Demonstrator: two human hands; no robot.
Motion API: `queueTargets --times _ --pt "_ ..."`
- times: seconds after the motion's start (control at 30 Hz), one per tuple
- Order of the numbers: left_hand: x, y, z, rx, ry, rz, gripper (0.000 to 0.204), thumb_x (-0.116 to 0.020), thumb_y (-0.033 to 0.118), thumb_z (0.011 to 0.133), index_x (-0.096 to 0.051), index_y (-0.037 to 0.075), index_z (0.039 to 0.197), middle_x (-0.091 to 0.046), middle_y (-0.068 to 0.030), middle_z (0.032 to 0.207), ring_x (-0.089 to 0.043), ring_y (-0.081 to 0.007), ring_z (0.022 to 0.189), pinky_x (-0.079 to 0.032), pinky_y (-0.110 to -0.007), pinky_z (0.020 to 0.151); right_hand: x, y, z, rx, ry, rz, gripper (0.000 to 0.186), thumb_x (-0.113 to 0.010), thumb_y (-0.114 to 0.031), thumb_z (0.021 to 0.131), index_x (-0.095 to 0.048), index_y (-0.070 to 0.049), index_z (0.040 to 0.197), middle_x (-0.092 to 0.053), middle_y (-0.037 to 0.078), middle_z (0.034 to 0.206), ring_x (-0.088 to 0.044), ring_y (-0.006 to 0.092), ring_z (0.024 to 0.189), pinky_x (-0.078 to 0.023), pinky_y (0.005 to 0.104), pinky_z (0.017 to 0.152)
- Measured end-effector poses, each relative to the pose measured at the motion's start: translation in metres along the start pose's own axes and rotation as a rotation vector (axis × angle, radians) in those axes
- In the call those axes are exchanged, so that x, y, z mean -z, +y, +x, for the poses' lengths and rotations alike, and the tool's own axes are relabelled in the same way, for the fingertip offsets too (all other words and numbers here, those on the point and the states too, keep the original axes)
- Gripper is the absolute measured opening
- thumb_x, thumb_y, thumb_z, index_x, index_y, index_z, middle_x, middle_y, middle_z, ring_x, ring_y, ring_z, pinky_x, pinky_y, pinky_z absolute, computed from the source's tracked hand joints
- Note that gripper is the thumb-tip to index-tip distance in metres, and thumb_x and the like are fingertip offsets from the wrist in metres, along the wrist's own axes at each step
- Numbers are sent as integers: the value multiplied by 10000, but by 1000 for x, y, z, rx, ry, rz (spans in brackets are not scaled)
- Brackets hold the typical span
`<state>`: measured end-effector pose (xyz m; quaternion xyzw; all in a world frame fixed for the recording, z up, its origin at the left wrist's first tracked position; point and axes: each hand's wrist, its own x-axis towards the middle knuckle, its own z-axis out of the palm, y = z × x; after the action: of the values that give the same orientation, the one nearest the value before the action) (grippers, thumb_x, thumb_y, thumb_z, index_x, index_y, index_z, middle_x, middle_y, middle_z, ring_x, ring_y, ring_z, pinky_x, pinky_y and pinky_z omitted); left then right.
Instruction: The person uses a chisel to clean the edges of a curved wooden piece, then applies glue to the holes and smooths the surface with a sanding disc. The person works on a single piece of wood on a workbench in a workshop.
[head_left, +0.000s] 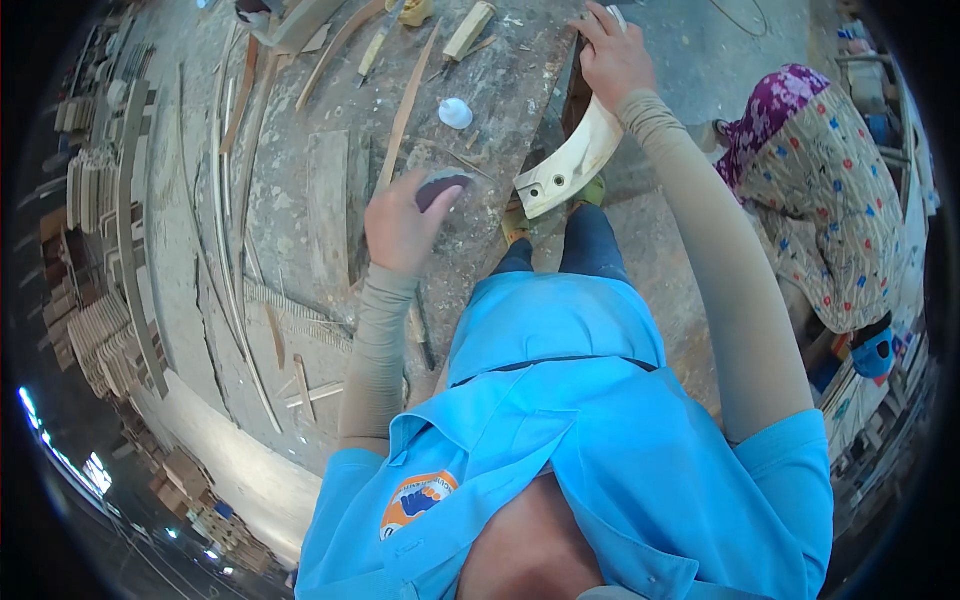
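Observation:
My left hand [396,226] is closed on a piece of dark maroon sandpaper [443,186], held over the workbench [290,130]. My right hand [618,62] grips the far end of a curved, pale wooden part [578,158]. Its near end points back toward me and has two dark round holes. The wooden part hangs out past the right edge of the bench, apart from the sandpaper. A small white plastic piece [455,113] sits on the bench between my hands. My fingertips on the wooden part are partly hidden.
Thin wood strips [408,110] and a wooden-handled tool [468,32] lie on the scuffed bench, with a slimmer tool [373,50] nearby. Stacked wood pieces [95,190] line the far left. On the right, another person [825,200] in patterned clothing bends close by.

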<state>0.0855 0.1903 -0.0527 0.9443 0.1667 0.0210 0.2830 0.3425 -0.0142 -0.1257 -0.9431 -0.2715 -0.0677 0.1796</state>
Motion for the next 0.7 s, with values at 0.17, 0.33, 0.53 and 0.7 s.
queueTargets --times 0.17,0.33,0.53,0.7 --pt "15 -8 1 74 177 294 349 -732 203 826 -674 120 1160 -674 -139 986 -638 -331 919 -481 -400 840 -15 9 2 41 20 -39 424 -565 -170 853 -604 -272 1262 -445 -31 1468 -481 358 1197 -527 464 922" --pt "-2 21 -11 -161 233 245 506 -663 46 792 -645 202 1272 -598 -100 1106 -539 -334 1059 -394 -450 958 0 0 -1 11 -55 -9 534 -576 -167 851 -503 -252 1373 -414 -7 1495 -408 358 1294 -448 490 1024" --pt "-54 54 -40 -141 80 113 521 -607 -23 748 -704 249 1182 -589 -81 1058 -531 -309 1071 -411 -422 949 0 4 0 15 43 144 644 -549 -159 875 -356 -150 1489 -370 57 1531 -324 373 1385 -249 472 1169" --pt "-67 51 -47 -148 66 211 588 -601 -34 749 -677 293 1232 -586 -66 1057 -532 -299 1048 -423 -414 927 -3 16 2 42 74 418 703 -558 -98 872 -262 -34 1507 -336 164 1528 -305 393 1397 -247 447 1176"
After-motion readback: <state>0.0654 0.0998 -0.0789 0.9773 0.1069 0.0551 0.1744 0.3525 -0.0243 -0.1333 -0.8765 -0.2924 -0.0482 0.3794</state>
